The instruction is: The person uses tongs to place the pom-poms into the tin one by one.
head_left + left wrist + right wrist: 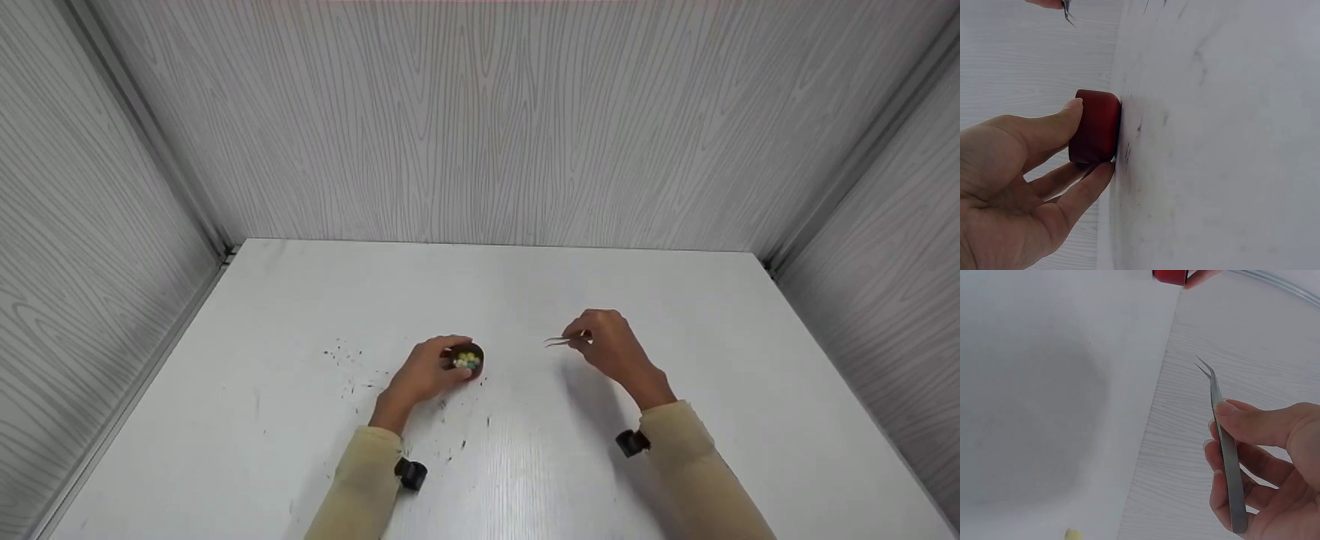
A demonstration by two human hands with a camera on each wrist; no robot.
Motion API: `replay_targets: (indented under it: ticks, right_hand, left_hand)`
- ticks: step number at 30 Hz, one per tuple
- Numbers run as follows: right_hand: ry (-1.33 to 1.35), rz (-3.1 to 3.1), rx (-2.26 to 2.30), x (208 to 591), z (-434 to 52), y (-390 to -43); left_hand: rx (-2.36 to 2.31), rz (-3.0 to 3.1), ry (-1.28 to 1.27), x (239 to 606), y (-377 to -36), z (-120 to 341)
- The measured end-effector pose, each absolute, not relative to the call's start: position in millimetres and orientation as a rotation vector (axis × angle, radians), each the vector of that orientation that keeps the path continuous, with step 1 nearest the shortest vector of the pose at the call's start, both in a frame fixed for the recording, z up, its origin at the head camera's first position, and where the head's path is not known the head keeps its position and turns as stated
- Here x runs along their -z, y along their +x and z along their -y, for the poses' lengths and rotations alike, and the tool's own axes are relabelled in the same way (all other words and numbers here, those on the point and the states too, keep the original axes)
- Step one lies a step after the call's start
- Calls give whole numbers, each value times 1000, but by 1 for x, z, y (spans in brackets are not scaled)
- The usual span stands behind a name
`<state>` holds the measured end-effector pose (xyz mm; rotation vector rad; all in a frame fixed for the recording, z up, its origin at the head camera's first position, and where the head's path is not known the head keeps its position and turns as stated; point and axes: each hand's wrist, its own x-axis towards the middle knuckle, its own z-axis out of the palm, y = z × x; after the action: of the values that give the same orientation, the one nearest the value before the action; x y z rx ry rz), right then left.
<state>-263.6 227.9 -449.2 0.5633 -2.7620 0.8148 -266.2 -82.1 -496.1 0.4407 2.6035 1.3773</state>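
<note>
A small red cup (pixel 1095 126) stands on the table, with several yellow, white and blue beads (pixel 466 361) inside. My left hand (pixel 431 367) grips its side between thumb and fingers. To the right, above the tabletop, my right hand (pixel 609 345) pinches a pair of metal tweezers (pixel 1230 467) with bent, pointed tips. Those tips are slightly apart, nothing shows between them, and they point left toward the cup. In the left wrist view the beads are hidden by the cup's wall.
The white table (pixel 300 285) carries dark specks and scratches, mostly around the left hand. Grey wood-grain panels (pixel 480 127) enclose it at the back and both sides. A small yellow thing (pixel 1073 535) at the bottom of the right wrist view is cut off.
</note>
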Motion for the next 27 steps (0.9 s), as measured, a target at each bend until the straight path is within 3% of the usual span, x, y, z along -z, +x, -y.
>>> replay_targets:
  ticks: [27]
  right_hand:
    - [486, 2762, -782, 455, -289, -253]
  left_hand:
    - [-1316, -2632, 414, 497, -268, 82]
